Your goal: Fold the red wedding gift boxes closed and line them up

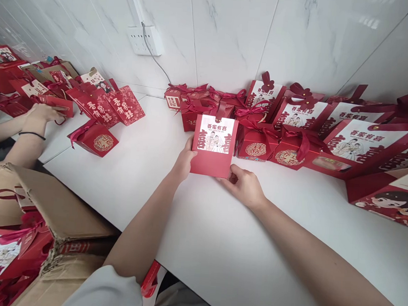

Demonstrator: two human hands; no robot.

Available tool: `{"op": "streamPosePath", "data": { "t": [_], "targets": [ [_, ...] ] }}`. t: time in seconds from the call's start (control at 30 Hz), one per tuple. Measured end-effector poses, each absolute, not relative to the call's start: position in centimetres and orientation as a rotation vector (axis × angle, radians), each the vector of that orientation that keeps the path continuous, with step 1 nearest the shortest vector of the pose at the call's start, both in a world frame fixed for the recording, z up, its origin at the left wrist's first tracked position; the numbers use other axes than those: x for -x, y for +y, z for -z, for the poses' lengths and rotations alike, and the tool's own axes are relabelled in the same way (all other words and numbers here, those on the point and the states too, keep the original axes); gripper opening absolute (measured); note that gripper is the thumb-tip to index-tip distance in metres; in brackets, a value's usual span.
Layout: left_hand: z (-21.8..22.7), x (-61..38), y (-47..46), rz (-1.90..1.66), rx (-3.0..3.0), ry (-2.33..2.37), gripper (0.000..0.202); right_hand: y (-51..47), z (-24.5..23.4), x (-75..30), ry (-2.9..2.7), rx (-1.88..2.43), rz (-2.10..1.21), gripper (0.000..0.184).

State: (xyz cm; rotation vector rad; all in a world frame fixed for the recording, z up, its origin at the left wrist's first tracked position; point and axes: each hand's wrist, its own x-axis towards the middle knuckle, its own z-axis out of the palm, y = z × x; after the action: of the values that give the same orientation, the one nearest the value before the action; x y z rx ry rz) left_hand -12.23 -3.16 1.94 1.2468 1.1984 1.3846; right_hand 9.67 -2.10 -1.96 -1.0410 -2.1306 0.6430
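Note:
A red gift box (210, 164) with a white panel of a cartoon couple and a ribbon at its top stands upright in front of me, over the white table (199, 218). My left hand (184, 161) is closed around its left side, thumb toward the front. At its lower right corner, my right hand (245, 185) grips the bottom edge, fingers partly hidden behind and under it. Just behind and to the right are small red ribboned boxes with gold emblems, one a red cube box (256, 143), another a red cube box (294, 148).
Tall red gift boxes (358, 146) line the wall at right. Another person's hand (44, 112) is among red boxes at left, near a lone ribboned box (99, 138). An open cardboard carton (62, 203) with red boxes stands at lower left. A wall socket (145, 40) has a cable.

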Motion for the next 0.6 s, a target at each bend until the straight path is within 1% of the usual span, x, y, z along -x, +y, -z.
{"op": "streamPosePath", "data": {
  "t": [0.23,0.47,0.6],
  "targets": [
    [-2.2,12.4,-3.4,-1.342,-1.316,1.179,0.067,-2.1,2.0,-9.7,-2.116,1.027,-0.669,0.034],
    [-3.0,11.8,-4.4,-1.308,-1.488,1.21,0.083,-2.1,1.9,-9.7,-2.125,1.046,-0.69,0.034],
    [-3.1,11.7,-4.6,-1.312,-1.544,1.238,0.083,-2.1,1.8,-9.7,-2.119,1.047,-0.7,0.034]
  ]
}}
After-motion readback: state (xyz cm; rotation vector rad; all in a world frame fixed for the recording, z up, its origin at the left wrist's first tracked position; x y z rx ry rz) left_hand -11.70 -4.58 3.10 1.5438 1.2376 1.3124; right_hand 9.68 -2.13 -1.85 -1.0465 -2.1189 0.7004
